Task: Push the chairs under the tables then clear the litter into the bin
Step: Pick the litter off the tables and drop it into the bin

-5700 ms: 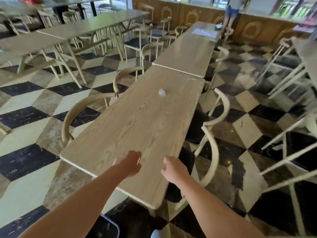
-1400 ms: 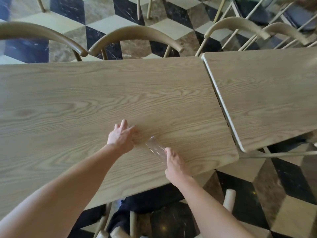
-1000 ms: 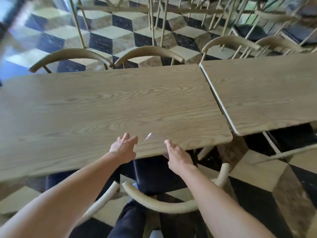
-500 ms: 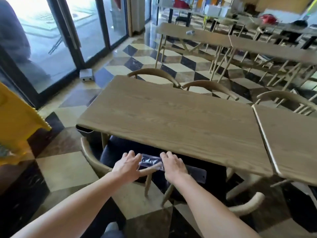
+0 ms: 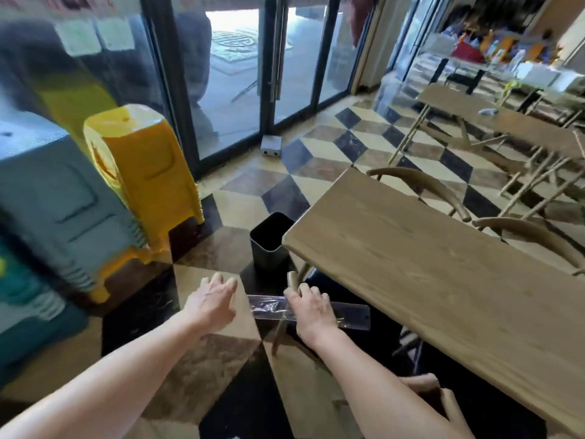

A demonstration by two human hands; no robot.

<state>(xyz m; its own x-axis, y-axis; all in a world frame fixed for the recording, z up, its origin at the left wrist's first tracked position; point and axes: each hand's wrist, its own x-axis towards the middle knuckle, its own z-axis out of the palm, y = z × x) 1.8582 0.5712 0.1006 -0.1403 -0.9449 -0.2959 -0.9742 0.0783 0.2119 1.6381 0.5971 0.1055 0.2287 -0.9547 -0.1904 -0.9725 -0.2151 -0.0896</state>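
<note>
Litter = long clear plastic wrapper strip (image 5: 267,307), gripped approx mid-length by right hand (image 5: 311,312), fingers curled over it, both ends sticking out either side. left hand (image 5: 212,304) is spread and empty, just off the strip's left end, apart from it afaict. small black square plastic bin (image 5: 269,259) is seen ahead of both hands, on the floor by the corner of the long light-wood bench (image 5: 443,280). Handling est.: v. light, slick, semi-stiff film (stays straight), not fragile, may flutter on release. Mid-length grip is judged adequate; drop is best made low over the bin.
</note>
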